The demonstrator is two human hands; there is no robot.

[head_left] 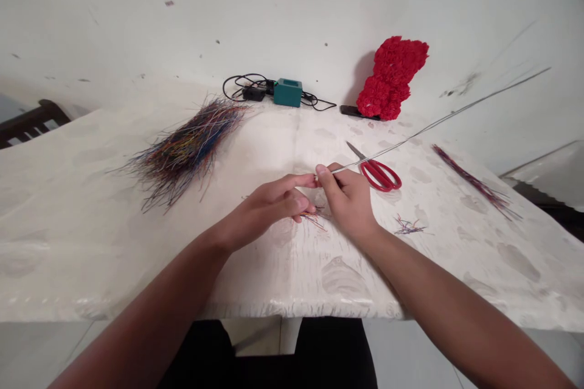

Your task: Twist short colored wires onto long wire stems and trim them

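Observation:
My right hand [347,197] is closed on a few long thin grey wires [424,129], pinched between thumb and fingers. They slant up to the right, well past the hand. My left hand [269,206] reaches in from the left, its index fingertip touching the near end of these wires at my right thumb. Its thumb and other fingers are curled together around thin coloured wires [314,217], whose ends stick out beside the fingertips; the grip itself is partly hidden. Just beyond my right hand lie red-handled scissors [378,174], blades pointing up and left.
A large bundle of coloured wires [187,149] lies at left, a slimmer one [474,182] at right. Short wire pieces [409,227] lie near my right forearm. Along the wall are a green box [288,92] with black cables and a red flowery figure [393,79] by a black object [353,111].

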